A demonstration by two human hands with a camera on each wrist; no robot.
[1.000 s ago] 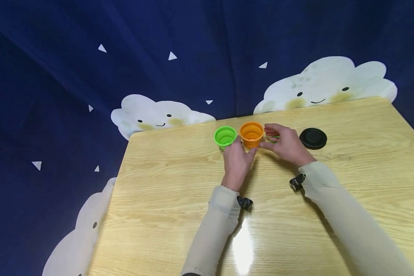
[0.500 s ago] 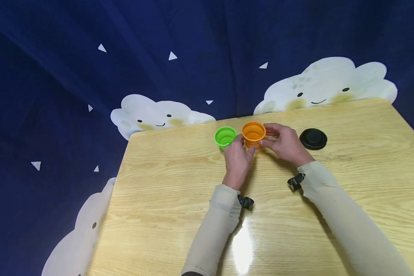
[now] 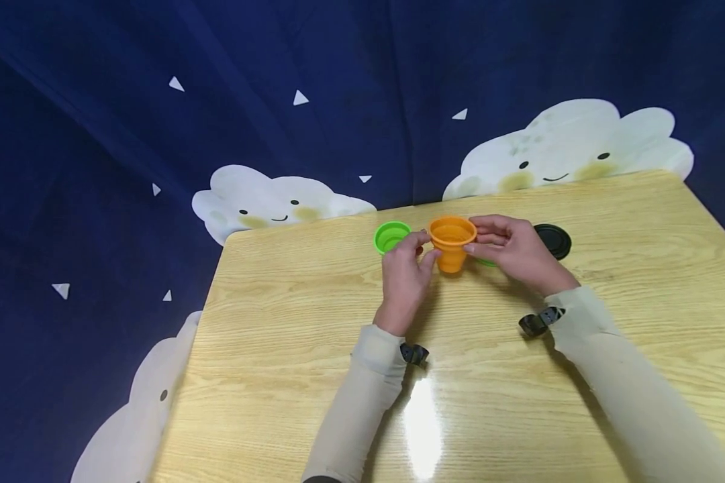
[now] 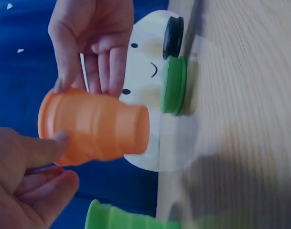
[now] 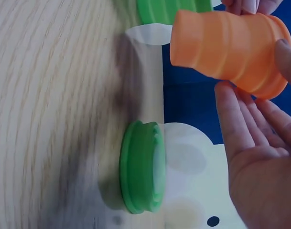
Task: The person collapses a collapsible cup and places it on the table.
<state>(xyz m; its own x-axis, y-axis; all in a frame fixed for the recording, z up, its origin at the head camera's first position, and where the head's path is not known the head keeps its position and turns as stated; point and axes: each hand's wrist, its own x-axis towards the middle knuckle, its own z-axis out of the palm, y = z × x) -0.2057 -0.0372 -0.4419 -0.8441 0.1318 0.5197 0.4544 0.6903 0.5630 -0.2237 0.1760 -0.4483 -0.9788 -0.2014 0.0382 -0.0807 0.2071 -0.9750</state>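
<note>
An orange collapsible cup, extended and upright, is held up off the table between both hands. My left hand pinches its left side near the rim, the thumb lying on the wall. On the other side my right hand grips the rim with thumb and fingers. To the left stands an extended green collapsible cup, partly behind the left hand. A flattened green collapsible cup lies on the table below the right hand, which mostly hides it in the head view.
A flat black round piece, looking like a collapsed cup, lies right of the right hand. The wooden table meets a dark blue curtain with clouds along its back edge.
The orange cup has risen off the table and come slightly right and toward me. Both hands now hold it near the rim; the right hand has shifted a little right.
</note>
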